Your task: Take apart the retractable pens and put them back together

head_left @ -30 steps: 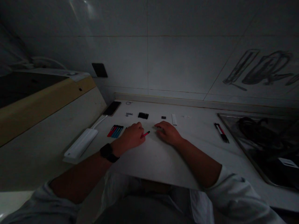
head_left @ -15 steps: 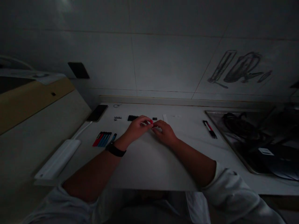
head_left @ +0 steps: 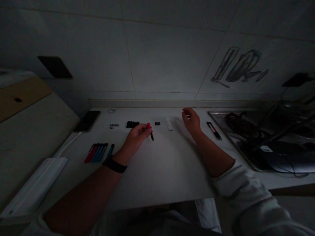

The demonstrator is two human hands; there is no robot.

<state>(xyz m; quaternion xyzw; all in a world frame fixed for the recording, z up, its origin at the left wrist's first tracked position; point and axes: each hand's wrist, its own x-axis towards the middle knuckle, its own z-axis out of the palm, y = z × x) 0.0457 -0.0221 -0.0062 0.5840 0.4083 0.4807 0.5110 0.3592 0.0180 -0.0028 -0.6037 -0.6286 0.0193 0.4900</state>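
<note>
My left hand [head_left: 136,135] is closed around a red pen [head_left: 150,130] with a dark tip, held just above the white table [head_left: 157,170]. A row of black caps [head_left: 132,124] lies just beyond it. My right hand [head_left: 191,119] is raised over the far side of the table, fingers loosely curled; I cannot make out anything in them. It hovers between a white strip [head_left: 169,124] and a red and black pen [head_left: 214,130]. A small black piece [head_left: 157,123] lies between my hands.
A row of red and blue pens [head_left: 97,152] lies at the left, with a phone [head_left: 87,121] and small metal parts [head_left: 114,125] behind. A white power strip [head_left: 31,186] sits at the left edge. A tray of dark cables [head_left: 248,131] stands on the right.
My hands have come apart: the right hand moved away to the right and back, while the left hand keeps the red pen, now with its dark tip showing. My view has shifted right.
</note>
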